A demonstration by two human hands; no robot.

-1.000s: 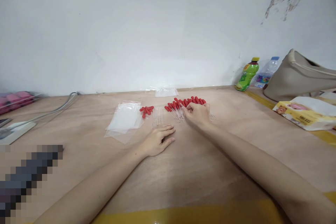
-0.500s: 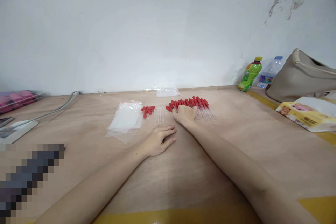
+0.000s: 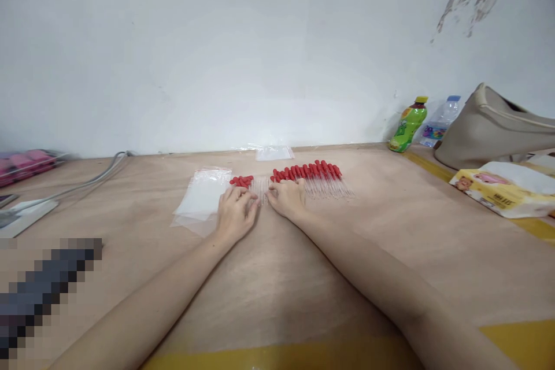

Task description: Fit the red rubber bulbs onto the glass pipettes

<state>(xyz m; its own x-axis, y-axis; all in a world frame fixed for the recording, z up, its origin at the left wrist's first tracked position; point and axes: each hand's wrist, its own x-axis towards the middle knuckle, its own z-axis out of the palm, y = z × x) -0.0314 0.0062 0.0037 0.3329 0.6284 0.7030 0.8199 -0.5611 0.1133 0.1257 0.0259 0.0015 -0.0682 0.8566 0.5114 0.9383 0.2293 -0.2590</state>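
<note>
Several clear thin tubes (image 3: 261,186) lie side by side between my hands. My left hand (image 3: 237,208) rests at their left side with its fingers bent and apart, below a small heap of red rubber bulbs (image 3: 241,181). At their right side is my right hand (image 3: 286,198), its fingers curled; whether anything is between them is too small to tell. A long row of droppers with red bulbs (image 3: 318,169) and clear stems runs behind and to the right of it. Clear zip bags (image 3: 203,193) are stacked left of my left hand.
Another clear bag (image 3: 274,153) lies by the wall. On the right are a green bottle (image 3: 407,126), a clear bottle (image 3: 440,121), a beige bag (image 3: 494,127) and a yellow tissue pack (image 3: 498,188). A cable (image 3: 93,178) and pink items (image 3: 30,161) are at the left.
My left hand has moved left and forward to the clear tubes. My right hand has shifted left from the red bulbs to the tubes' right side, uncovering more stems.
</note>
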